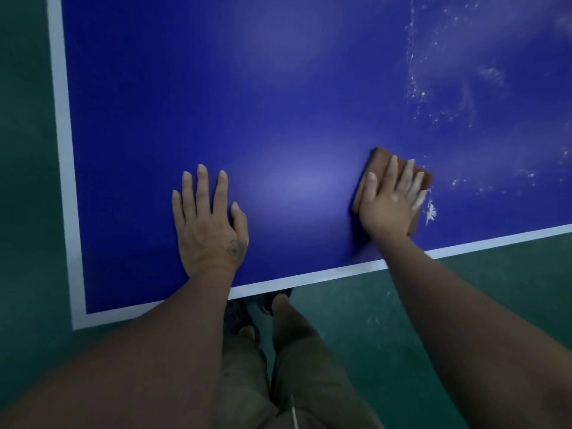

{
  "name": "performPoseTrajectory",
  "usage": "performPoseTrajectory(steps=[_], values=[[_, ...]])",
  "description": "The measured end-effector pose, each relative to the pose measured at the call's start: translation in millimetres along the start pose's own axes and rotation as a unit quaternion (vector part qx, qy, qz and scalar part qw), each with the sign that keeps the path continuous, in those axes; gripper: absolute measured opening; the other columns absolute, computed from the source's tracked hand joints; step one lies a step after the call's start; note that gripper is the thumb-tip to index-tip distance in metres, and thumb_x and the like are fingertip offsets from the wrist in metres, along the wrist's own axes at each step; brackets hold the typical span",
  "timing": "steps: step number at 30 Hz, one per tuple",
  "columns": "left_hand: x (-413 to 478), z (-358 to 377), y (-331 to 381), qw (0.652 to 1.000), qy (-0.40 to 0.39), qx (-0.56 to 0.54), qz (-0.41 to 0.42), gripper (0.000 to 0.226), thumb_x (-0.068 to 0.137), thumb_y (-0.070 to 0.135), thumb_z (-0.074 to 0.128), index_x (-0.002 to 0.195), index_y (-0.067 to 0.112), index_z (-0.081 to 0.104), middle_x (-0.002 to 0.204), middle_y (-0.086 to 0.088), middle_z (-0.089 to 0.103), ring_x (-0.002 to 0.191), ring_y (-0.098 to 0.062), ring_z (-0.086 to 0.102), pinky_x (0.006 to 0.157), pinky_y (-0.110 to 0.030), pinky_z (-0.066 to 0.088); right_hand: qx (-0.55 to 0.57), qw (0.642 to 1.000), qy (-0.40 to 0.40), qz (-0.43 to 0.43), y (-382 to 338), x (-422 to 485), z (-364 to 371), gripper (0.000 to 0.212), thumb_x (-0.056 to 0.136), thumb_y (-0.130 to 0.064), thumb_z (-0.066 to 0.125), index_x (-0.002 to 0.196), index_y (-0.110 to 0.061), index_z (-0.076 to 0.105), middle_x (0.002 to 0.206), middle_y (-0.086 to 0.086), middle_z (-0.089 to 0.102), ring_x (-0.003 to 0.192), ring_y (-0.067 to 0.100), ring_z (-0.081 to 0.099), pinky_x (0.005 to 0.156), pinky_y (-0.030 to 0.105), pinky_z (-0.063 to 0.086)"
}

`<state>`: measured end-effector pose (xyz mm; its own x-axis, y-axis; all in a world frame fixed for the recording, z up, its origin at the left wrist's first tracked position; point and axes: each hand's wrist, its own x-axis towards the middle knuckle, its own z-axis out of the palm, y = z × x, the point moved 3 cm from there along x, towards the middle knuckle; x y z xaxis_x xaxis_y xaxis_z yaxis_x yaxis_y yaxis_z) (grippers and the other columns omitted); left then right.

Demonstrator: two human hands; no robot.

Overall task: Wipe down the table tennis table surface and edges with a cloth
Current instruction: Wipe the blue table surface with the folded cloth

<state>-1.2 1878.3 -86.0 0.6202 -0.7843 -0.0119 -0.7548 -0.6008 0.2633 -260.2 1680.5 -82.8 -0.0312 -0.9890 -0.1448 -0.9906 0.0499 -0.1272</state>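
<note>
Head view: both hands flat, right hand (390,199) pressing cloth (379,157).

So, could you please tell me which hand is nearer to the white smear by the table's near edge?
Right. The right hand presses the brown cloth just left of the smear; the left hand lies flat much farther left.

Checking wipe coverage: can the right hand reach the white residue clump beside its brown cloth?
Probably yes: the white residue clump lies beside the right hand and brown cloth, nothing between.
</note>
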Motion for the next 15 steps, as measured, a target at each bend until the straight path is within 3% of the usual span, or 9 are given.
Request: performPoseTrajectory(steps=[7, 12, 15], values=[[0.4, -0.6, 0.8, 1.0, 0.003, 0.006, 0.0, 0.063, 0.114, 0.042, 0.029, 0.173, 0.024, 0.025, 0.183, -0.008, 0.012, 0.17, -0.03, 0.004, 0.138, -0.054, 0.007, -0.002, 0.979, 0.046, -0.199, -92.4, -95.0, 29.2, 0.064, 0.111, -0.054, 0.04, 0.168, -0.023, 0.036, 0.178, 0.011, 0.02, 0.165, 0.037, 0.015, 0.133, 0.058, 0.006], [0.3, 3.2, -1.2, 1.0, 0.025, -0.003, 0.01, 0.06, 0.114, 0.04, 0.031, 0.172, 0.022, 0.03, 0.182, -0.008, 0.016, 0.17, -0.029, 0.006, 0.137, -0.054, 0.008, 0.004, 0.945, 0.022, -0.327, -54.3, -87.2, 26.8, 0.063, 0.111, -0.056, 0.041, 0.168, -0.03, 0.034, 0.179, 0.003, 0.019, 0.167, 0.029, 0.01, 0.133, 0.057, 0.01], [-0.8, 3.2, 0.3, 0.999, 0.036, -0.006, 0.015, 0.059, 0.115, 0.04, 0.032, 0.171, 0.022, 0.031, 0.182, -0.008, 0.019, 0.17, -0.029, 0.007, 0.138, -0.053, 0.008, -0.013, 0.946, 0.021, -0.323, 4.2, -60.9, 14.3, 0.063, 0.111, -0.057, 0.038, 0.169, -0.032, 0.032, 0.179, 0.0, 0.018, 0.167, 0.027, 0.01, 0.133, 0.058, 0.012]])
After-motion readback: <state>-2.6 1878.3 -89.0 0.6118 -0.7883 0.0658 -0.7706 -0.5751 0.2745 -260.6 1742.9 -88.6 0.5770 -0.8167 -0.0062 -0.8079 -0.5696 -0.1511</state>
